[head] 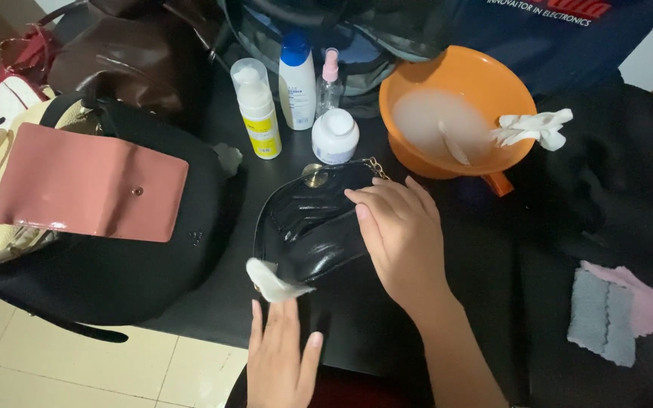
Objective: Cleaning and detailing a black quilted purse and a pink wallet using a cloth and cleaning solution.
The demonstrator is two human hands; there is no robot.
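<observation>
The right hand (402, 238) rests on a small black purse (311, 223); the left hand (281, 359) touches a white pad (272, 283).

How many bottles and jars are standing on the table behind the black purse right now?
4. Yellow-labelled pump bottle at left, blue-capped white bottle beside it, small pink-topped spray bottle next, and a squat white jar in front. Bags behind may hide others.
</observation>
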